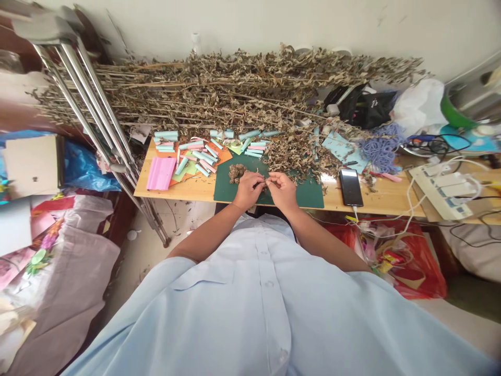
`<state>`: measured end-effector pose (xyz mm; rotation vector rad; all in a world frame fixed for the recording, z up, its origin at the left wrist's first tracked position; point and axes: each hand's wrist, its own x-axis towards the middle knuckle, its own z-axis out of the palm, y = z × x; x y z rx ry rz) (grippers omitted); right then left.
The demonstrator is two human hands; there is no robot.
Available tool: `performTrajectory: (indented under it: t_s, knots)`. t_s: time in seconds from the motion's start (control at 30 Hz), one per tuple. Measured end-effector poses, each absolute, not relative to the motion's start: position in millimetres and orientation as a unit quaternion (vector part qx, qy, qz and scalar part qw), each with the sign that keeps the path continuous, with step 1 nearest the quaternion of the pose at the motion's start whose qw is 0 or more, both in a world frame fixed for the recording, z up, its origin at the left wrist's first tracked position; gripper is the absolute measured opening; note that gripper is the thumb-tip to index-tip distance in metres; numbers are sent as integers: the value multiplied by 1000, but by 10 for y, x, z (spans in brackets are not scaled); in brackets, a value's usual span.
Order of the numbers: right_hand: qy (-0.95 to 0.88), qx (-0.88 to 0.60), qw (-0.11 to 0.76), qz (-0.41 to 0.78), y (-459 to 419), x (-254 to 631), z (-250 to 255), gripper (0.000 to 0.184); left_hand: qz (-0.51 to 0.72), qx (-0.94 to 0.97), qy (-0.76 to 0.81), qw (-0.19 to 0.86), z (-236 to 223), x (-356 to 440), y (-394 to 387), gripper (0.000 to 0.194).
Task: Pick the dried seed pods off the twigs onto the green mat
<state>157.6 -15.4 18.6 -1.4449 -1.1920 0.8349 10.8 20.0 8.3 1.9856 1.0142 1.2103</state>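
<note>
My left hand (249, 190) and my right hand (282, 190) meet over the green cutting mat (313, 199), fingers pinched and fingertips nearly touching. What lies between the fingers is too small and covered to make out. Beside my left hand sits a cluster of small brown balls (236, 171), which look like rolled dried leaves. Past my right hand a heap of loose dried leaves (293, 154) spreads over the mat's back right part, with crumbs scattered around.
Long dried plant stalks (195, 89) lie along the wall. Paper rolls (203, 156), pink sheets (161, 173), a charging phone (351, 187), purple cord (381, 149) and a power strip (440, 190) lie on the wooden table (188, 192). Metal crutches (102, 115) lean at the left.
</note>
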Motion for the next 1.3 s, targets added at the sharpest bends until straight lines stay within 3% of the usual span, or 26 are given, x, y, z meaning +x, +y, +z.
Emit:
performTrajectory:
  t_s: [0.5, 0.97, 1.13, 1.3]
  knots:
    - [-489, -613, 539, 308, -262, 1708, 268, 27, 480, 725, 394, 299, 56, 106, 189, 18]
    - [-733, -541, 282, 301, -778, 1813, 192, 13, 492, 717, 390, 302, -59, 86, 213, 19]
    - [-722, -558, 307, 270, -713, 1861, 221, 16, 498, 715, 389, 301, -34, 89, 201, 18]
    - [-691, -606, 362, 157, -419, 1972, 263, 21, 490, 720, 388, 301, -25, 95, 204, 18]
